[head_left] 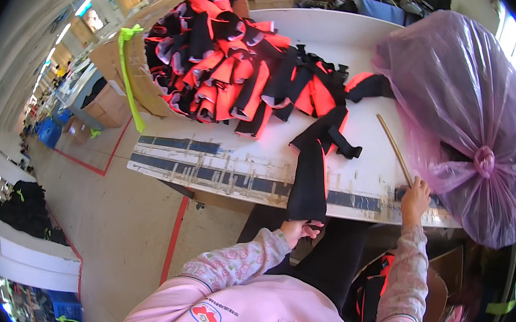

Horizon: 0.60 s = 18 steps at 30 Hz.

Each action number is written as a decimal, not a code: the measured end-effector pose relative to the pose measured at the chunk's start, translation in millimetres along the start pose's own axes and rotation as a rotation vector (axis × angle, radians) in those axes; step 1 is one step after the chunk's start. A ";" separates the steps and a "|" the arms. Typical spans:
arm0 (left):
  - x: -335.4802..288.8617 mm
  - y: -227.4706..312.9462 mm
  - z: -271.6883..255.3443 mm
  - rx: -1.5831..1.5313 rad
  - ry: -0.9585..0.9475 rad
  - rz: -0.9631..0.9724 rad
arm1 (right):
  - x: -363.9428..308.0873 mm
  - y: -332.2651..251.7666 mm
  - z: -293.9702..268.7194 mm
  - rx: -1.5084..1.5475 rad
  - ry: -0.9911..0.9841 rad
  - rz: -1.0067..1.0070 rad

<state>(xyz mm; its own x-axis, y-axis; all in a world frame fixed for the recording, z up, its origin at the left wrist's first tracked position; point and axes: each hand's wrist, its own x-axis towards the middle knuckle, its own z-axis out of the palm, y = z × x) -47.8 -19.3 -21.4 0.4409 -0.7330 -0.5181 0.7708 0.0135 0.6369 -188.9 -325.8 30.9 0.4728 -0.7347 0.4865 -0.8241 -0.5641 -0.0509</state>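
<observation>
My left hand [299, 232] is closed on the lower end of a black and orange fabric sleeve [310, 181], just off the table's near edge. The rest of the sleeve lies up across the tabletop, with a short black strap [345, 144] at its far end. In my right hand [415, 202] is a thin, golden-brown stick [394, 148], slanting away to the far left over the white table. A big heap of similar black and orange sleeves [225, 83] spills from a cardboard box [161, 99] at the far left of the table.
A large, knotted, pinkish plastic bag [457, 87] fills the table's right side. Worn tape strips line the white table's [252, 154] near edge. More black and orange pieces [373, 290] sit low beside my right arm. A bright green strip [126, 74] hangs from the box.
</observation>
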 end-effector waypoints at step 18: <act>15.8 -24.2 31.8 0.234 -0.140 -0.188 | -39.7 62.7 15.8 0.218 -0.280 0.053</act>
<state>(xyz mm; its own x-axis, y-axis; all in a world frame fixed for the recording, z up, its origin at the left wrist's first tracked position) -74.1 -52.9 -26.8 0.2212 -0.7944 -0.5657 0.6992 -0.2752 0.6599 -254.4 -337.9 -5.4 0.5230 -0.8228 0.2221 -0.7781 -0.5674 -0.2696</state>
